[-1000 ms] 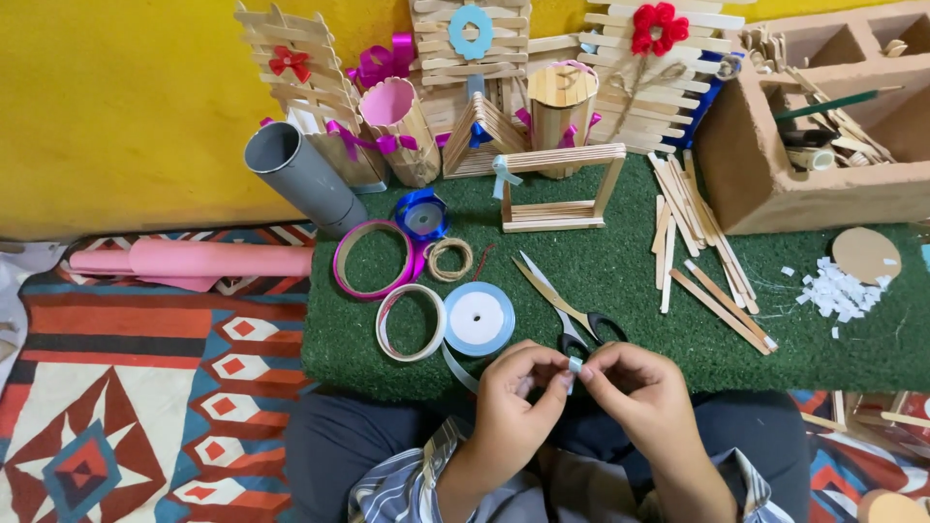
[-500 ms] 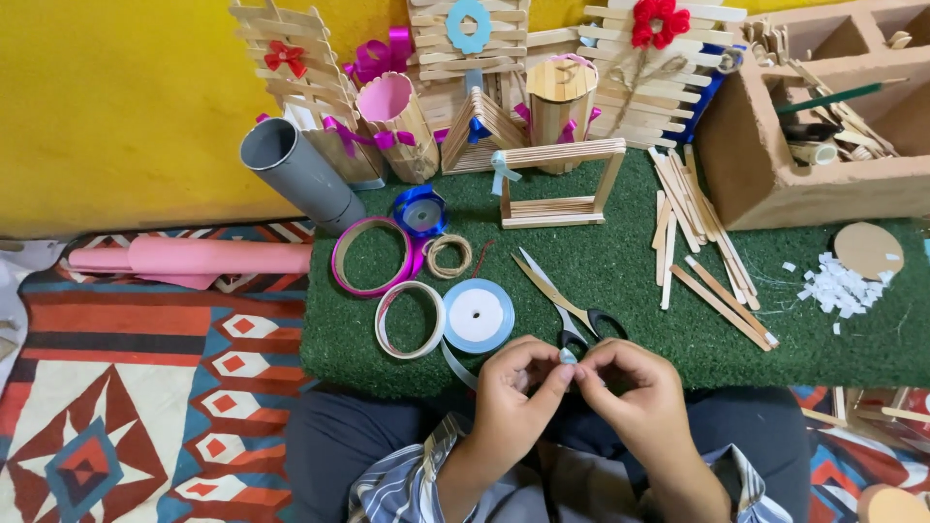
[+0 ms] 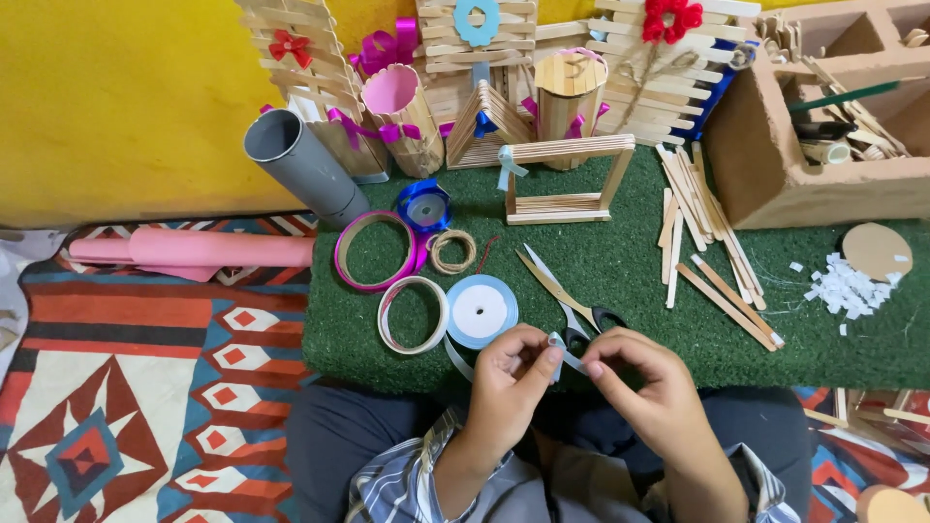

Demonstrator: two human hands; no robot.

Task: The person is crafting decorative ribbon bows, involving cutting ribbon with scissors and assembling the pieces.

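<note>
Since the earlier frames the two hands have barely shifted: the left hand and right hand remain together just in front of the scissors, fingers of both pinching a short light-blue ribbon strip. Its loose tail runs back toward the light-blue ribbon spool, left of the scissors. The fingertips hide most of the strip; any fold cannot be made out.

On the worktop, the ribbon spool lies near the front edge, scissors just right of it, a ring touching its left. Loose sticks lie further right, the open frame behind, the box far right.
</note>
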